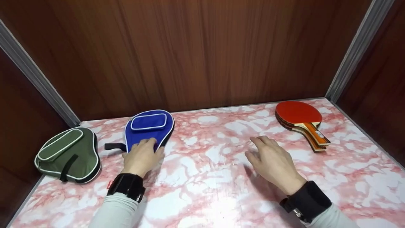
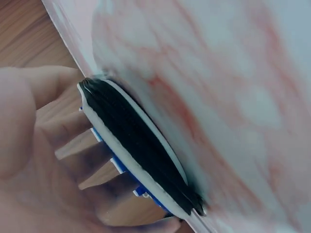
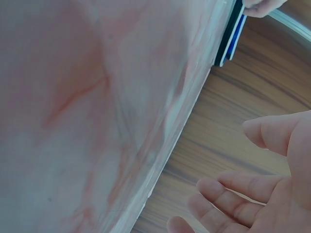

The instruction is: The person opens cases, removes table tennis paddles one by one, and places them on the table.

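Observation:
A blue paddle case (image 1: 136, 135) with white piping and a zipped front pocket lies on the table, left of centre. Over its lower, narrow end is my left hand (image 1: 143, 156), fingers spread along the top of it. From the left wrist view, the black zip side of the case (image 2: 133, 143) faces the camera, with the thumb at one end and fingers beyond it. My right hand (image 1: 274, 163) hovers above the tabletop, holding nothing; in the right wrist view its fingers (image 3: 238, 206) are loosely bent. Nearest to it are stacked red table tennis paddles (image 1: 297, 113).
A green paddle case (image 1: 80, 155) with white piping and a black strap lies at the far left. Wooden panels (image 1: 202, 57) wall in the back and both sides of the pink marbled table (image 1: 202, 186). A small red tag (image 1: 109, 184) shows beside the left wrist.

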`<state>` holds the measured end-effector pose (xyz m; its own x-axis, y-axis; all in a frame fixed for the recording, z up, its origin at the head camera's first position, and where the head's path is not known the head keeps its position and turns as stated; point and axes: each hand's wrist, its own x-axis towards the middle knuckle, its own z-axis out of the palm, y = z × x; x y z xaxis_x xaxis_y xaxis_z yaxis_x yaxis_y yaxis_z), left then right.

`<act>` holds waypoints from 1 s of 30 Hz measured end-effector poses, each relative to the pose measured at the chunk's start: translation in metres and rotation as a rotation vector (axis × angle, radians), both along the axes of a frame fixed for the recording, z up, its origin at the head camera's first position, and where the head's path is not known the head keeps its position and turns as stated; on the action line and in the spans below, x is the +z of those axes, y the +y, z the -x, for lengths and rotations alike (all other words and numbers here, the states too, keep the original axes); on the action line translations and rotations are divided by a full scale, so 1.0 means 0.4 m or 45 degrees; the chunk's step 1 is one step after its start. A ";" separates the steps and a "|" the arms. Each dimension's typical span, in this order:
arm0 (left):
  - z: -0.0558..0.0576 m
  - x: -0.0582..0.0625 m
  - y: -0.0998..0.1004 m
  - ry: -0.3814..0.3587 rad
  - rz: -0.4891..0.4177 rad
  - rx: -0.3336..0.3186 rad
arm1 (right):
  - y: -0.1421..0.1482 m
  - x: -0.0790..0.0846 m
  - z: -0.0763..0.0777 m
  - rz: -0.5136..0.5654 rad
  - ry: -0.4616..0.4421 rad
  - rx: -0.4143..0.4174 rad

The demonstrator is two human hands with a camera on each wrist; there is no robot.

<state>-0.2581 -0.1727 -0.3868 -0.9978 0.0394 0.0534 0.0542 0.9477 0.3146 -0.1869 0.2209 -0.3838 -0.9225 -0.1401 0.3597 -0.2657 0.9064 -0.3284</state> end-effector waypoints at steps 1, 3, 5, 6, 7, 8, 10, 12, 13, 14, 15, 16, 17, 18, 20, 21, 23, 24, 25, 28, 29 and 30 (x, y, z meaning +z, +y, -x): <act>0.001 0.001 -0.007 0.038 -0.010 0.016 | 0.000 0.001 -0.001 0.001 -0.001 -0.001; 0.001 0.001 -0.028 0.135 -0.016 0.057 | -0.001 0.003 -0.001 0.001 -0.002 0.000; 0.000 0.000 -0.055 0.237 -0.026 0.107 | -0.002 0.004 -0.001 -0.001 0.001 0.008; -0.001 -0.001 -0.071 0.282 -0.023 0.134 | -0.003 0.003 -0.001 -0.002 0.003 0.012; -0.002 -0.003 -0.087 0.326 -0.018 0.163 | -0.004 0.003 -0.001 -0.004 0.007 0.016; -0.005 -0.004 -0.103 0.350 -0.011 0.191 | -0.004 0.003 -0.001 -0.004 0.010 0.019; -0.010 -0.008 -0.136 0.373 -0.003 0.245 | -0.005 0.002 -0.001 -0.004 0.014 0.021; -0.015 -0.012 -0.168 0.364 0.019 0.300 | -0.006 0.000 -0.003 -0.005 0.017 0.022; -0.017 -0.013 -0.184 0.350 0.022 0.328 | -0.006 -0.001 -0.003 -0.004 0.016 0.024; -0.020 -0.015 -0.200 0.326 0.023 0.355 | -0.007 -0.002 -0.005 -0.002 0.017 0.025; -0.021 -0.016 -0.216 0.306 0.022 0.381 | -0.007 -0.003 -0.006 0.000 0.019 0.027; -0.022 -0.017 -0.230 0.285 0.013 0.407 | -0.007 -0.004 -0.006 0.001 0.022 0.028; -0.023 -0.019 -0.244 0.256 -0.002 0.432 | -0.007 -0.004 -0.006 0.003 0.026 0.029; -0.024 -0.020 -0.257 0.227 -0.019 0.456 | -0.007 -0.004 -0.007 0.005 0.029 0.028; -0.027 -0.025 -0.281 0.169 -0.052 0.497 | -0.006 -0.003 -0.008 0.009 0.038 0.026; -0.029 -0.026 -0.291 0.142 -0.067 0.515 | -0.006 -0.003 -0.008 0.009 0.040 0.027; -0.033 -0.029 -0.309 0.097 -0.093 0.544 | -0.006 -0.002 -0.008 0.008 0.041 0.032; -0.035 -0.030 -0.317 0.076 -0.099 0.551 | -0.006 -0.001 -0.008 0.007 0.041 0.034; -0.037 -0.031 -0.324 0.053 -0.105 0.558 | -0.006 -0.001 -0.007 0.007 0.040 0.036; -0.042 -0.030 -0.340 -0.006 -0.118 0.564 | -0.007 0.001 -0.007 0.007 0.035 0.038; -0.043 -0.029 -0.344 -0.022 -0.122 0.564 | -0.007 0.002 -0.007 0.008 0.034 0.036; -0.045 -0.028 -0.348 -0.036 -0.126 0.564 | -0.007 0.003 -0.007 0.008 0.032 0.034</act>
